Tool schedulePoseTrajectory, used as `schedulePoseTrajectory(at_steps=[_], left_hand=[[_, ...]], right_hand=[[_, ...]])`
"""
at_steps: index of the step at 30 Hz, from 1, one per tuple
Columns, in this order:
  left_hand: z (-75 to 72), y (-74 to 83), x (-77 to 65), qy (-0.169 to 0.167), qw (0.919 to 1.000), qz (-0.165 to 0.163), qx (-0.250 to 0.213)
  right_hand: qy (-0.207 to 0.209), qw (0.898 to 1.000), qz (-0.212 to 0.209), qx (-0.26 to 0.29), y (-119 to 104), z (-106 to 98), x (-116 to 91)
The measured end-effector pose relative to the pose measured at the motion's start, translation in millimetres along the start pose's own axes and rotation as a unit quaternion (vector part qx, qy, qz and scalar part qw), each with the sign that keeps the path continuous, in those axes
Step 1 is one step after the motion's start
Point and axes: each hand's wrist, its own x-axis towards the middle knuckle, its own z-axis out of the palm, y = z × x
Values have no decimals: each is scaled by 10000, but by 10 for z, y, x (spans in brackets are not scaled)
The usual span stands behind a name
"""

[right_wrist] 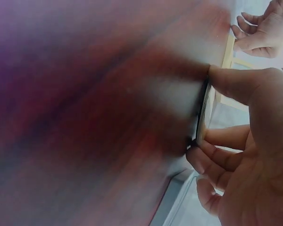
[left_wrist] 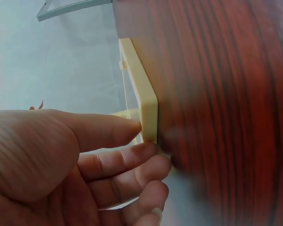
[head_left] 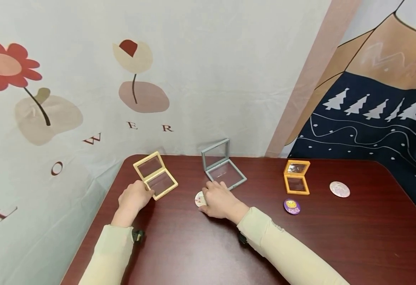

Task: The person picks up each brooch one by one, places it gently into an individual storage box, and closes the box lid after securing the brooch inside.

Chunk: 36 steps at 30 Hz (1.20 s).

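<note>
My left hand (head_left: 134, 196) pinches the near left corner of a pale yellow hinged display frame (head_left: 166, 190), which lies unfolded with its lid tilted up. Thumb and forefinger meet at that frame's edge in the left wrist view. A round white badge (head_left: 199, 199) with a small print lies on the table in front of a grey hinged frame (head_left: 244, 180). My right hand (head_left: 219, 201) holds the badge between thumb and fingers, covering its right part. In the right wrist view the badge (right_wrist: 203, 113) appears edge-on, close to the tabletop.
To the right stands a small orange hinged frame (head_left: 296, 193), its lid raised. Below it lies a purple badge (head_left: 292, 206) with a yellow figure. A pale pink round badge (head_left: 339, 189) is farther right. Printed cloth (head_left: 208, 71) hangs behind the dark red table (head_left: 193, 249).
</note>
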Motion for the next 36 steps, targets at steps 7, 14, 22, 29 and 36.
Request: schedulePoseTrajectory(at_steps=[7, 14, 22, 29, 36], left_hand=[[-4, 15, -54, -86, 10000, -2, -23], [19, 14, -134, -92, 9999, 75, -9], [43, 22, -203, -123, 9999, 100, -23], [48, 27, -273, -155, 9997, 168, -45], [57, 36, -305, -146, 9990, 429, -46]], right_hand=[[-1, 9998, -120, 179, 30, -19, 7], [145, 9991, -157, 378, 41, 3, -48], [624, 9947, -297, 760, 79, -70, -77], [832, 9911, -441, 940, 77, -104, -65], [1325, 9852, -650, 874, 15, -184, -33]])
